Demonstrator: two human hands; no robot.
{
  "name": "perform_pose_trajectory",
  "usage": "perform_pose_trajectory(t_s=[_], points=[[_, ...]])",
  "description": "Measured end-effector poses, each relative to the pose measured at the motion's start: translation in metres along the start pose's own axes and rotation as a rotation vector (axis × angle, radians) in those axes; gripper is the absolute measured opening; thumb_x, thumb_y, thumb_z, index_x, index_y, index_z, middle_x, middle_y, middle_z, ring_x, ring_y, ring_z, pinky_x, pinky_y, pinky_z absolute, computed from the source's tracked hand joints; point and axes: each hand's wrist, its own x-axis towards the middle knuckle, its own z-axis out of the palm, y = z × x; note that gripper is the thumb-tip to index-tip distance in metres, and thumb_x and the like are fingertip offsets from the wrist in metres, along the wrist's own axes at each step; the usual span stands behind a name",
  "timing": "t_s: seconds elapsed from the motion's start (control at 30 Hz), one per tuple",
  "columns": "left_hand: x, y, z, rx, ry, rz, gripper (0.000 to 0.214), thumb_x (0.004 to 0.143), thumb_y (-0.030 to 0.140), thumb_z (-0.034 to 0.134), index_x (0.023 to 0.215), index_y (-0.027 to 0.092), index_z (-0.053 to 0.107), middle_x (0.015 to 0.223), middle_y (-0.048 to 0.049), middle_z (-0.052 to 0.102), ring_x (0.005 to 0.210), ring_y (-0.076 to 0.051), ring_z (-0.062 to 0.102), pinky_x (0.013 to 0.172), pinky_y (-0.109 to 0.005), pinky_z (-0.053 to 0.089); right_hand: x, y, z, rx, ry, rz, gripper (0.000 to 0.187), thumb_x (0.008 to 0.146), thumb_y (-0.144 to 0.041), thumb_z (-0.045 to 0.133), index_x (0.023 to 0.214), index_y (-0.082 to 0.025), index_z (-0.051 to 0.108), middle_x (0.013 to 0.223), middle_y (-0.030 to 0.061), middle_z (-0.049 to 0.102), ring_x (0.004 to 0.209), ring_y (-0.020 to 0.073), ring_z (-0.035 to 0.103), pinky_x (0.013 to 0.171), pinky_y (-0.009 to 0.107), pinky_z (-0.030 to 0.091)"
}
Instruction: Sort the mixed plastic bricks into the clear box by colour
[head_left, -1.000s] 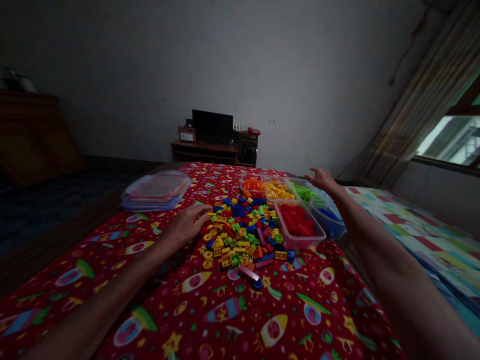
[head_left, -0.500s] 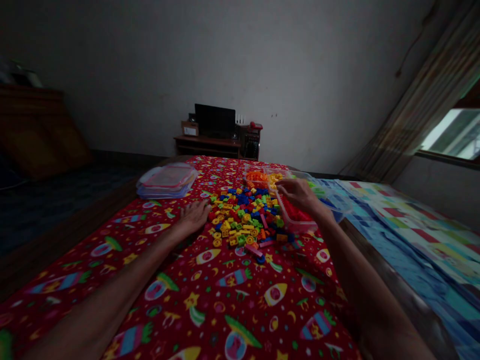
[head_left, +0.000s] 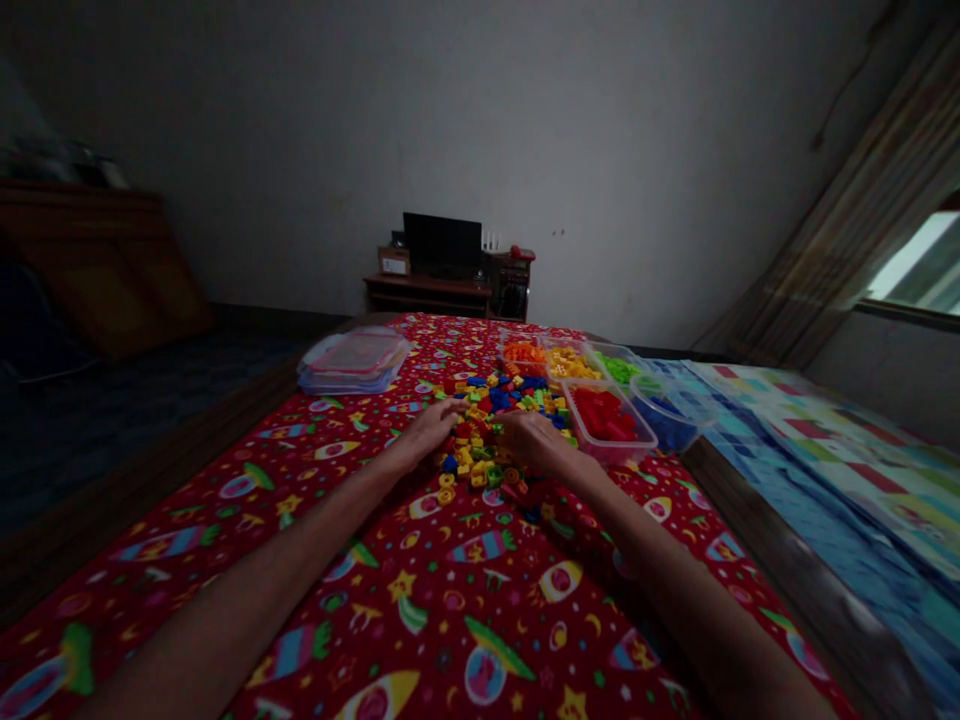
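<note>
A pile of mixed toy building bricks (head_left: 480, 452) in yellow, red, blue and green lies on the red patterned cloth (head_left: 480, 600). At its left edge my left hand (head_left: 431, 428) reaches in, fingers stretched out and touching bricks, with no brick plainly gripped. Over the middle of the pile, my right hand (head_left: 531, 440) is bent down among the bricks, its fingertips hidden, so I cannot see whether it holds one. Sorted bricks sit in clear boxes on the right: red bricks (head_left: 602, 413) nearest, then orange bricks (head_left: 523, 353), yellow bricks (head_left: 568, 363), green bricks (head_left: 619, 370) and blue bricks (head_left: 666, 408).
Stacked plastic lids (head_left: 354, 362) lie on the cloth at the back left. A dark wooden edge (head_left: 780, 540) borders the cloth on the right, with a blue sheet (head_left: 817, 520) beyond it. A desk with a monitor (head_left: 442, 245) stands against the far wall.
My right hand has moved from above the red-brick box left and down into the pile. My left hand has moved in from beside the pile to its left edge. The view has shifted slightly.
</note>
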Motion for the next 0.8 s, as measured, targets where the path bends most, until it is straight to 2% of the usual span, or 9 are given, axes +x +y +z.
perform_pose_trajectory(t_s=[0.1, 0.23, 0.3, 0.37, 0.47, 0.57, 0.67, 0.8], points=[[-0.001, 0.001, -0.005, 0.050, -0.072, 0.029, 0.045, 0.072, 0.034, 0.051, 0.111, 0.015, 0.065, 0.107, -0.0067, 0.071, 0.097, -0.024, 0.065, 0.085, -0.035, 0.051, -0.001, 0.005, 0.006, -0.028, 0.009, 0.013, 0.037, 0.083, -0.010, 0.051, 0.118, -0.015, 0.062, 0.100, 0.0124, 0.068, 0.087, 0.0186, 0.060, 0.073, 0.026, 0.043], [0.003, 0.005, -0.012, 0.167, -0.049, 0.100, 0.038, 0.071, 0.031, 0.051, 0.100, 0.016, 0.070, 0.105, -0.0060, 0.072, 0.097, -0.024, 0.064, 0.088, -0.034, 0.050, -0.003, 0.009, 0.006, -0.089, 0.079, 0.031, 0.036, 0.085, -0.009, 0.047, 0.117, -0.015, 0.062, 0.098, 0.0116, 0.067, 0.083, 0.0174, 0.058, 0.071, 0.025, 0.040], [0.002, 0.011, -0.016, 0.253, -0.019, 0.146, 0.033, 0.072, 0.029, 0.051, 0.095, 0.016, 0.071, 0.102, -0.0070, 0.072, 0.097, -0.024, 0.064, 0.089, -0.033, 0.048, -0.004, 0.007, 0.001, -0.129, 0.105, 0.041, 0.031, 0.085, -0.009, 0.045, 0.109, -0.015, 0.065, 0.090, 0.0094, 0.067, 0.075, 0.0156, 0.055, 0.066, 0.024, 0.036], [0.000, 0.019, -0.018, 0.339, -0.039, 0.194, 0.029, 0.073, 0.027, 0.051, 0.089, 0.017, 0.073, 0.098, -0.0065, 0.073, 0.092, -0.023, 0.065, 0.086, -0.031, 0.048, -0.006, 0.005, -0.004, -0.168, 0.103, 0.032, 0.025, 0.086, -0.010, 0.044, 0.095, -0.015, 0.067, 0.080, 0.0072, 0.065, 0.065, 0.0140, 0.050, 0.060, 0.025, 0.031], [-0.007, 0.030, -0.018, 0.387, -0.233, 0.242, 0.025, 0.075, 0.026, 0.052, 0.087, 0.019, 0.073, 0.089, -0.0038, 0.073, 0.083, -0.020, 0.066, 0.076, -0.026, 0.049, -0.011, 0.002, -0.006, -0.199, 0.046, 0.000, 0.019, 0.086, -0.016, 0.049, 0.080, -0.015, 0.066, 0.071, 0.0055, 0.061, 0.060, 0.0130, 0.044, 0.056, 0.027, 0.025], [-0.014, 0.034, -0.017, 0.428, -0.426, 0.272, 0.030, 0.071, 0.022, 0.057, 0.098, 0.020, 0.070, 0.094, -0.0030, 0.073, 0.085, -0.019, 0.066, 0.074, -0.023, 0.048, -0.017, 0.001, 0.001, -0.199, -0.001, -0.027, 0.015, 0.085, -0.021, 0.055, 0.079, -0.014, 0.066, 0.073, 0.0061, 0.060, 0.063, 0.0132, 0.045, 0.057, 0.026, 0.026], [-0.016, 0.034, -0.016, 0.502, -0.461, 0.284, 0.037, 0.070, 0.018, 0.059, 0.106, 0.021, 0.067, 0.101, -0.0030, 0.072, 0.090, -0.020, 0.065, 0.077, -0.023, 0.047, -0.021, 0.002, 0.006, -0.177, 0.044, -0.063, 0.013, 0.085, -0.020, 0.055, 0.082, -0.013, 0.064, 0.077, 0.0072, 0.060, 0.068, 0.0134, 0.046, 0.061, 0.025, 0.029], [-0.017, 0.036, -0.018, 0.607, -0.474, 0.313, 0.036, 0.073, 0.017, 0.058, 0.108, 0.022, 0.065, 0.100, -0.0016, 0.071, 0.091, -0.017, 0.064, 0.076, -0.020, 0.046, -0.017, 0.000, -0.003, -0.098, 0.079, -0.066, 0.009, 0.084, -0.014, 0.050, 0.082, -0.013, 0.060, 0.075, 0.0046, 0.056, 0.065, 0.0119, 0.041, 0.059, 0.024, 0.027]])
